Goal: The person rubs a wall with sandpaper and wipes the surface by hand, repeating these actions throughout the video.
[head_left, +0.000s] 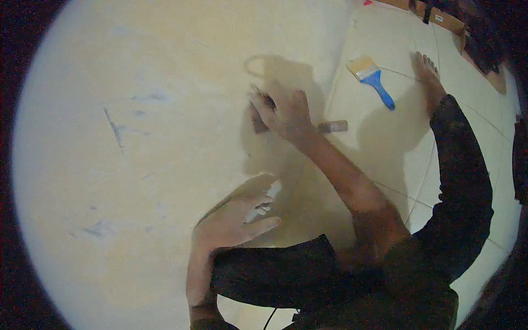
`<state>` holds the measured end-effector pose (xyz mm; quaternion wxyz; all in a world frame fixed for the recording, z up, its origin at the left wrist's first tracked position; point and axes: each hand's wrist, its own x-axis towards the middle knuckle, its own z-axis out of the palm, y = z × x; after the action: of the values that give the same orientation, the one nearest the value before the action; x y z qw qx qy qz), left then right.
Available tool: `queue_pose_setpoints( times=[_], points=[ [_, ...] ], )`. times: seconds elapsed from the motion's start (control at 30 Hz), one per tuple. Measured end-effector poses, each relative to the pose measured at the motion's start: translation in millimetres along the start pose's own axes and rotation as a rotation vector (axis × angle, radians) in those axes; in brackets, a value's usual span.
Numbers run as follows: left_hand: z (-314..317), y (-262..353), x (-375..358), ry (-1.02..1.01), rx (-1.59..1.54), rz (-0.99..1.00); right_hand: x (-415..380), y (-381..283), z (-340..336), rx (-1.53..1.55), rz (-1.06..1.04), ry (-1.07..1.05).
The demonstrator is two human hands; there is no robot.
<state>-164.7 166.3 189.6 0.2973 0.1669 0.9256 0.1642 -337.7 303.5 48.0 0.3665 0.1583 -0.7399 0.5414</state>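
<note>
My right hand (286,113) reaches over the pale, stained surface, its fingers curled around a small dark brown block-like piece (258,120). A thin wire-like bit shows above the fingers, and a shadow with a loop falls behind them. My left hand (234,223) is lower and nearer to me, above my dark-clothed knee. Its fingers are bent around a whitish piece (274,190), whose kind I cannot make out. To the right of my right wrist, a small brown object (333,126) lies near the border with the tiles.
A wide paint brush (374,82) with a blue handle and pale bristles lies on the floor tiles (385,33). Past it rests a bare foot (428,71). Brown cardboard (445,21) stands at the upper right. Grey smears mark the pale surface (165,55) on the left.
</note>
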Motion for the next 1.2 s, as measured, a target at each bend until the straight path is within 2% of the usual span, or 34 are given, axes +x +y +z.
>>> queue_pose_setpoints(
  times=[0.1, 0.23, 0.3, 0.4, 0.43, 0.5, 0.53, 0.6, 0.67, 0.77, 0.87, 0.93, 1.0, 1.07, 1.13, 1.2],
  points=[
    [0.0, -0.2, -3.1, -0.014, -0.087, -0.066, 31.6, -4.0, -8.5, 0.156, 0.022, -0.059],
    [1.2, -3.5, -4.8, -0.016, -0.034, -0.016, -38.3, 17.9, 1.6, 0.154, 0.173, -0.163],
    [-2.1, 1.4, -6.4, -0.021, -0.019, -0.025, -47.4, 6.4, -10.2, 0.213, 0.246, -0.196],
    [-7.4, 18.4, -5.2, -0.066, -0.048, -0.132, -12.2, 3.1, -4.8, 0.229, -0.004, -0.101],
    [-10.5, 21.9, -3.9, -0.084, -0.043, -0.147, 19.0, -2.6, -12.9, 0.027, -0.340, 0.164],
    [-11.3, 20.9, -1.2, -0.098, -0.064, -0.159, 48.8, -2.6, -8.3, -0.026, -0.497, 0.296],
    [-11.2, 18.0, -0.7, -0.097, -0.086, -0.158, 51.0, -1.2, 0.1, 0.121, -0.312, 0.165],
    [-10.7, 13.9, 1.7, -0.068, -0.082, -0.113, 42.0, 3.7, 6.9, 0.275, -0.088, -0.005],
    [-5.6, 8.7, -0.3, -0.044, -0.045, -0.057, -7.4, 10.1, 5.9, 0.296, 0.002, -0.081],
    [-9.4, 12.7, -0.4, -0.072, -0.042, -0.063, -51.5, 18.8, 9.3, 0.170, -0.021, 0.019],
    [-9.2, 13.0, -0.6, -0.097, -0.018, -0.080, 7.9, -5.4, -4.6, 0.192, -0.131, 0.008],
    [-8.0, 12.1, 0.2, -0.071, -0.051, -0.084, 60.5, -31.6, -13.0, 0.077, -0.154, 0.111],
    [-8.0, 9.6, -1.8, -0.035, -0.029, -0.059, 54.5, -31.7, -7.0, 0.166, -0.049, 0.128],
    [-2.9, 4.1, -2.2, -0.009, 0.010, -0.012, 25.2, -24.8, -0.1, 0.240, 0.060, 0.101],
    [-1.2, 1.3, -0.3, -0.023, -0.018, -0.008, -42.8, -22.9, 9.4, 0.187, 0.103, 0.098],
    [-4.0, 2.0, 1.9, -0.035, -0.031, -0.030, -82.8, -32.7, 5.3, 0.187, 0.226, 0.002]
  ],
)
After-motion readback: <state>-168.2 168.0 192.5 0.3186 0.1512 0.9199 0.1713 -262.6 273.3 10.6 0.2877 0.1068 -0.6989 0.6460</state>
